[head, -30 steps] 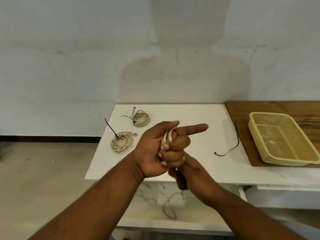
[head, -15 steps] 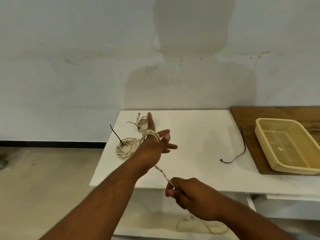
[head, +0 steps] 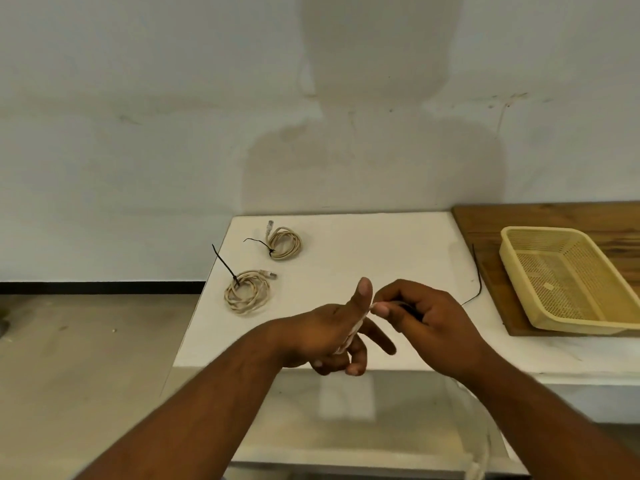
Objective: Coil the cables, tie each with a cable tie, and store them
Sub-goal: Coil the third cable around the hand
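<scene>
3 cables (head: 246,309) (head: 295,244) (head: 348,337), 3 ties (head: 225,266) (head: 255,241) (head: 478,282), 1 basket (head: 540,233)

Soft, even light from behind — the person's shadow (head: 374,133) falls on the wall (head: 104,133); edges bow slightly.

The head camera looks forward and down, close over left hand (head: 325,330) and right hand (head: 429,320), across the table (head: 363,251).

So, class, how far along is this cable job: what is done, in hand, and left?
Done: the near coil and far coil lie on the table, each with a black tie on. In hand: a third cable loops over the left hand; the right hand pinches it. Left: finish coiling, bind it with the loose tie, put all three in the basket, which holds no cable.
</scene>
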